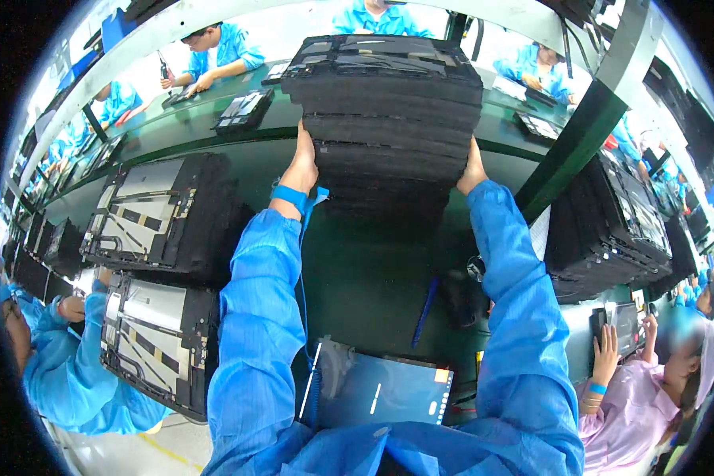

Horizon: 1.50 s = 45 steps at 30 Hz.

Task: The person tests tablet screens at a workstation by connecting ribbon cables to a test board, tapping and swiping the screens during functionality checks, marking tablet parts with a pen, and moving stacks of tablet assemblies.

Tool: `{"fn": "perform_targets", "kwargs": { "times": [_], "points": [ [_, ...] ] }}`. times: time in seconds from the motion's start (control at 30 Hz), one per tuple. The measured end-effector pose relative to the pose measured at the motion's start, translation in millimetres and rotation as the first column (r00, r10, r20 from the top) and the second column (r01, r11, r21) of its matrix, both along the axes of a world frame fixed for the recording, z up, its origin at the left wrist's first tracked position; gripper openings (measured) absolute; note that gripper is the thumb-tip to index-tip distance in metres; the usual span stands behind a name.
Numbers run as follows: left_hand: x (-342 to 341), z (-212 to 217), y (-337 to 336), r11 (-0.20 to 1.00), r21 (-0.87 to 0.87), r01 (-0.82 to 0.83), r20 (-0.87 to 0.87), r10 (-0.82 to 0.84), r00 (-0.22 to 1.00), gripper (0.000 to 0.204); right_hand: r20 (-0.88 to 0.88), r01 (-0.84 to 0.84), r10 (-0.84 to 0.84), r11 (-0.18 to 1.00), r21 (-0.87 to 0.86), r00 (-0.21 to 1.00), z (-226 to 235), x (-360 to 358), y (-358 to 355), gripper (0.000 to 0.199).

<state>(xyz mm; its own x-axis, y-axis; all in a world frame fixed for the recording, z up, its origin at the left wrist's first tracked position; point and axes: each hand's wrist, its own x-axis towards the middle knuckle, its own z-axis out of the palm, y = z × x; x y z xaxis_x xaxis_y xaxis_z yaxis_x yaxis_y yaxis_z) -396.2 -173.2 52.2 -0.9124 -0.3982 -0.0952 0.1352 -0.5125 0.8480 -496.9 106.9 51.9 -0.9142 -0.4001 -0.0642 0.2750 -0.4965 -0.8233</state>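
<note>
A tall stack of black trays (389, 127) stands ahead of me, with flat electronic device parts showing on its top layer. My left hand (300, 165) presses the stack's left side and my right hand (474, 166) its right side, gripping it between them. The fingers of both hands are partly hidden along the stack's sides. Around my left wrist is a blue strap (291, 197) with a cord running down. Close to my body, between my forearms, lies a flat dark-blue panel (381, 389) like a screen.
Device stacks stand at left (139, 210), nearer left (155, 329) and right (611, 222). A green metal post (571, 151) rises right of my right hand. A coiled blue cord (425, 312) lies on the green bench (357, 278). Co-workers sit across and on both sides.
</note>
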Motion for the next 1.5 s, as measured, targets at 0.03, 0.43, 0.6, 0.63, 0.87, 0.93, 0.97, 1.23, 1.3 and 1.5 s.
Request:
{"fn": "perform_targets", "kwargs": {
  "times": [0.03, 0.43, 0.6, 0.63, 0.87, 0.93, 0.97, 1.23, 1.3, 1.5],
  "points": [
    [3.1, 1.3, 0.7, 1.000, -0.002, -0.020, 0.016, 0.020, 1.000, 0.071, 0.020, -0.002, 0.001, 1.000, 0.009, 1.000, 0.3, 0.5, -0.9, 0.060],
    [57.4, 37.3, 12.9, 0.961, -0.167, -0.221, -0.152, 0.196, 0.969, 0.060, 0.075, 0.007, -0.003, 0.998, -0.055, 0.997, 22.3, 41.8, -3.4, 0.056],
    [101.4, 46.3, 30.8, 0.977, -0.045, -0.210, -0.177, 0.199, 0.964, 0.055, 0.008, -0.060, 0.061, 0.995, -0.080, 0.998, 45.1, 82.6, 6.7, 0.053],
    [111.3, 52.5, 41.1, 0.978, 0.003, -0.208, -0.170, 0.205, 0.964, 0.054, 0.025, -0.049, 0.051, 0.996, -0.076, 0.998, 50.3, 88.3, 11.3, 0.052],
    [190.3, 71.1, 64.9, 0.961, 0.063, -0.270, -0.257, 0.277, 0.926, 0.051, 0.037, -0.159, 0.161, 0.986, -0.050, 0.986, 76.6, 142.9, 27.4, 0.057],
    [209.0, 70.7, 60.5, 0.965, 0.022, -0.260, -0.266, 0.257, 0.929, 0.051, 0.039, -0.113, 0.116, 0.992, -0.056, 0.993, 76.3, 160.2, 25.1, 0.049],
    [221.4, 69.7, 69.0, 0.964, 0.002, -0.264, -0.301, 0.253, 0.920, 0.052, 0.049, -0.129, 0.132, 0.990, -0.047, 0.990, 70.7, 166.9, 23.5, 0.049],
    [262.8, 31.0, 79.5, 0.941, 0.069, -0.332, -0.131, 0.339, 0.932, 0.055, 0.156, -0.201, 0.202, 0.979, -0.022, 0.967, 24.7, 186.1, 25.4, 0.059],
    [260.7, 23.2, 82.5, 0.946, 0.086, -0.312, -0.139, 0.321, 0.937, 0.055, 0.093, -0.472, 0.528, 0.815, -0.337, 0.844, -13.4, 154.8, 46.7, 0.059],
    [264.0, -28.0, 83.9, 0.925, 0.159, -0.346, -0.097, 0.364, 0.926, 0.058, 0.214, -0.143, 0.121, 0.985, 0.091, 0.969, -1.9, 208.4, 36.4, 0.060]
  ]
}}
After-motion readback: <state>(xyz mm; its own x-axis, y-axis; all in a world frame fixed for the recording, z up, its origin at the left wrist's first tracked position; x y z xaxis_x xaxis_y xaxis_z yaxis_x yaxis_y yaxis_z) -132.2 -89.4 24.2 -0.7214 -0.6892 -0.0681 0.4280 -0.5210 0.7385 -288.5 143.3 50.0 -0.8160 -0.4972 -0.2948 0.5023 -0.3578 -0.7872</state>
